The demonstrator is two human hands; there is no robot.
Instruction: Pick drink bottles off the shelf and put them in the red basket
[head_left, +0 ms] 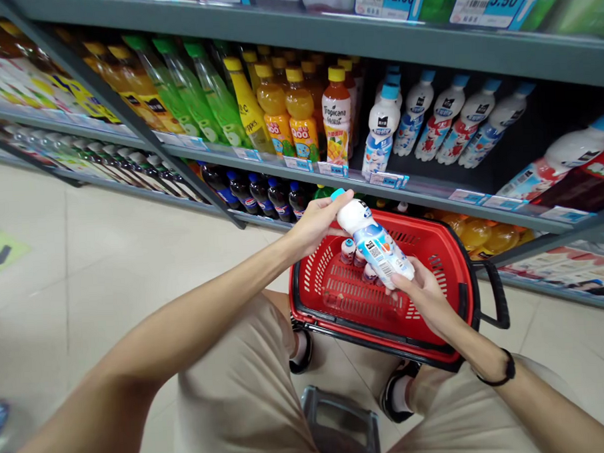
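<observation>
Between both hands, a white and blue drink bottle [375, 243] with a light blue cap is held at a slant above a red shopping basket [315, 306]. My left hand [322, 219] grips it at the cap end, thumb on the cap. At the base, the fingers of my right hand [419, 288] close around the bottle's lower edge. Inside the basket, partly hidden by the held bottle, are small bottles [348, 251] with pale blue caps. Similar white bottles [380, 131] stand on the shelf just beyond.
A dark shelf rack [283, 27] runs across the view, with its edge [430, 191] close behind the basket. Orange juice bottles [302, 113] and dark cola bottles [275, 197] fill other spots. The basket's black handle [498, 298] sticks out right. A grey stool [340, 418] is between my legs.
</observation>
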